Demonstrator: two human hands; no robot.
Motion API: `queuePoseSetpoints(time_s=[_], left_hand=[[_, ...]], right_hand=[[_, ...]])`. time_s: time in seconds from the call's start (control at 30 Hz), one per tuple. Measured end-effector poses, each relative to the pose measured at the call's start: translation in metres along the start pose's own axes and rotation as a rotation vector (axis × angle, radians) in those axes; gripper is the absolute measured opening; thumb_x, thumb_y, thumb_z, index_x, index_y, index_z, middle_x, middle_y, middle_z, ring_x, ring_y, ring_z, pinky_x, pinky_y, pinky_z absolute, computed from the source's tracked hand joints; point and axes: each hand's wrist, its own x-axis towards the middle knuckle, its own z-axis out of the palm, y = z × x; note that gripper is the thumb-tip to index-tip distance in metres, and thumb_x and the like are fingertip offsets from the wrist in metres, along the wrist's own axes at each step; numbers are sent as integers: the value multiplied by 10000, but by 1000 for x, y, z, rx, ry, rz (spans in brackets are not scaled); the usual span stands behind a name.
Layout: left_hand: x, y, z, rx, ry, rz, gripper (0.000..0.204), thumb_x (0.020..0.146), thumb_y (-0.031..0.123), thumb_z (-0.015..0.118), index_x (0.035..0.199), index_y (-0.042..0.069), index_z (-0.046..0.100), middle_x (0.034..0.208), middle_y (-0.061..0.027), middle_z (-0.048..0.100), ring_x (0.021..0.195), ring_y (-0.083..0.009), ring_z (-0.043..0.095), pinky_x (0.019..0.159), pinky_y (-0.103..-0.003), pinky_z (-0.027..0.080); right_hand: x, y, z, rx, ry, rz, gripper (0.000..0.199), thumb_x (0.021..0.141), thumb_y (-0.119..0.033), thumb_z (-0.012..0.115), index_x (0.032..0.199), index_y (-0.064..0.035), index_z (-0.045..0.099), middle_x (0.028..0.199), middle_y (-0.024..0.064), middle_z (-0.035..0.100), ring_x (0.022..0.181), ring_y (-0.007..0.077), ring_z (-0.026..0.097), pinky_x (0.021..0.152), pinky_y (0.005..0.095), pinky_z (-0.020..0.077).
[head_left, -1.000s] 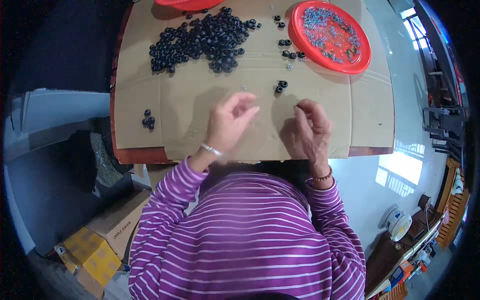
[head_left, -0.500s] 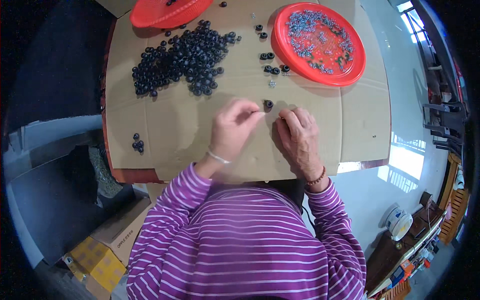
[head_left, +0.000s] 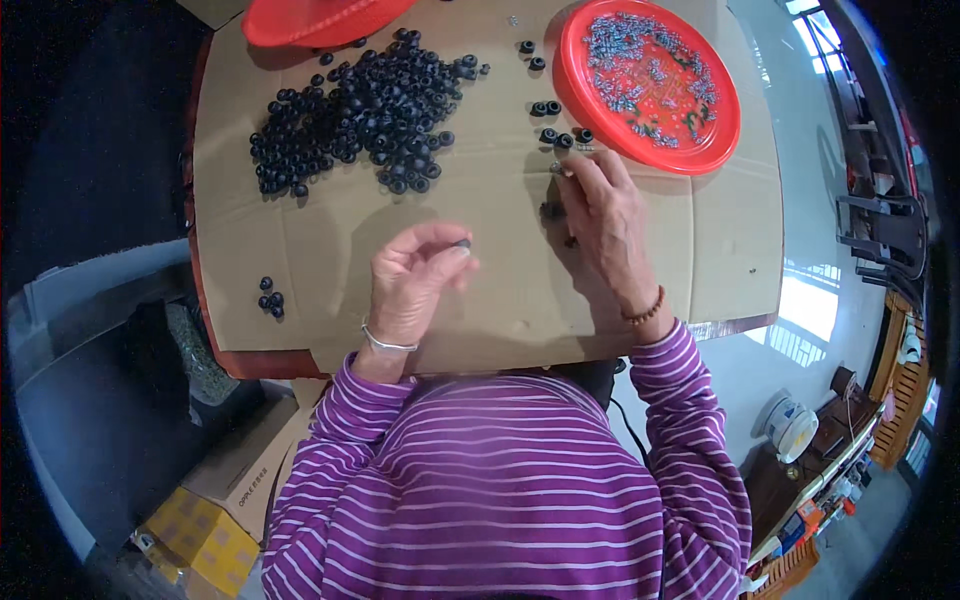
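My left hand (head_left: pixel 415 275) is raised over the cardboard sheet (head_left: pixel 480 320), thumb and fingertips pinching a small black cap-like piece (head_left: pixel 462 243). My right hand (head_left: pixel 608 215) is farther forward and to the right, its fingers curled. Its fingertips are at a few tiny silvery pieces (head_left: pixel 556 168) lying on the cardboard; what lies between them is hidden. Close to the right thumb is a black piece (head_left: pixel 551 210), partly covered by the hand. Several similar round, hollow black pieces (head_left: pixel 564 141) stand just beyond the right fingertips.
A large heap of black ring-like pieces (head_left: pixel 390 110) covers the far left of the cardboard. The round red tray (head_left: pixel 722 150) at far right holds many small silvery pieces. Another red basket (head_left: pixel 320 25) stands at the far edge. Several dark pieces (head_left: pixel 272 300) lie near the left edge.
My hands have parted. The left has drawn back leftward with the black piece in its pinch, while the right has reached forward to the silvery pieces. The view has shifted slightly.
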Motion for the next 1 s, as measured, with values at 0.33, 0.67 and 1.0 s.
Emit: queuePoseSetpoints(time_s=[0.33, 0.67, 1.0], left_hand=[[-33, 9, -23, -123, 78, -70, 156, 819, 22, 590, 974, 11, 604, 902, -73, 636, 721, -135, 614, 593, -237, 478], [-40, -4, -36, 515, 200, 345, 159, 812, -49, 568, 962, -2, 592, 934, -28, 566, 748, -69, 560, 620, -182, 457], [-13, -15, -45, 620, 175, 481, 172, 788, -72, 588, 948, -8, 593, 992, -25, 515, 788, -49, 507, 657, -171, 437]], right_hand=[[-9, -32, -1, 206, 18, 61, 106, 763, 5, 612, 858, -21, 573, 798, 65, 569, 675, 155, 535, 580, 262, 426], [-32, -89, 6, -72, 162, -377, 296, 643, 90, 636, 907, -29, 575, 893, 105, 589, 798, 248, 554, 671, 333, 440], [-39, -60, 36, 8, 259, -121, 237, 701, 37, 622, 928, -21, 592, 933, 132, 583, 867, 287, 546, 759, 360, 436]])
